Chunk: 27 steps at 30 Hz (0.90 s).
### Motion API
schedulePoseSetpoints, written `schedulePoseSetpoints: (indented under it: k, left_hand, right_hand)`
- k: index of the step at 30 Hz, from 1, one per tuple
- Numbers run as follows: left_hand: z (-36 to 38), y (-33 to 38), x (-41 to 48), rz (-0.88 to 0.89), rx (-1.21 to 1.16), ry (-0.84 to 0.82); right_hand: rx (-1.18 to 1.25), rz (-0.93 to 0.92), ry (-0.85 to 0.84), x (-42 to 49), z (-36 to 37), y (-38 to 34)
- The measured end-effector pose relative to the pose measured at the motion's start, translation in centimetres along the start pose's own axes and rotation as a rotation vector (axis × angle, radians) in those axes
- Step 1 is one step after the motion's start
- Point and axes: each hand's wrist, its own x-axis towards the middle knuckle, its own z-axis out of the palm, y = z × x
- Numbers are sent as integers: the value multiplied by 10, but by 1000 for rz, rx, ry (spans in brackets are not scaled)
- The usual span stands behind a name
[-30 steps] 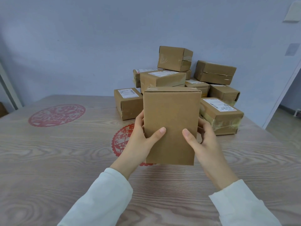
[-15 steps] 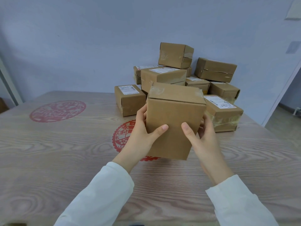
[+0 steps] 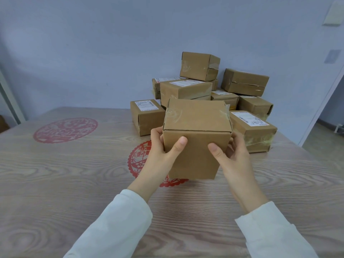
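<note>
A plain brown cardboard box (image 3: pixel 197 125), sealed with clear tape, is held above the wooden table (image 3: pixel 65 183) in the middle of the view. My left hand (image 3: pixel 160 153) grips its left side, thumb on the near face. My right hand (image 3: pixel 234 157) grips the right side the same way. The box is tipped so its taped top face shows. The fingers behind the box are hidden.
A pile of several taped cardboard boxes (image 3: pixel 186 90), some with white shipping labels, stands at the back right of the table against the wall. Red paper-cut circles (image 3: pixel 65 129) lie on the tabletop. A doorway (image 3: pixel 329 127) opens at the right.
Both hands have tilted the box forward and lowered it slightly, so its taped top face has come into view where only the plain front face showed before.
</note>
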Motion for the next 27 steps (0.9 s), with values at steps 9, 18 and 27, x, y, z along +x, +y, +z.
schedulePoseSetpoints:
  k: [9,18,27]
  left_hand:
    - [-4,6,5,-56,-58,-7]
    - [-7,2,8,-74,-33,-1]
    - [-9,1,8,-14,71,-22]
  right_hand:
    - [19,73,5,-2,-2,-2]
    - [90,123,-61,-3,-9,-4]
    - [12,96,-71,-3,-9,-2]
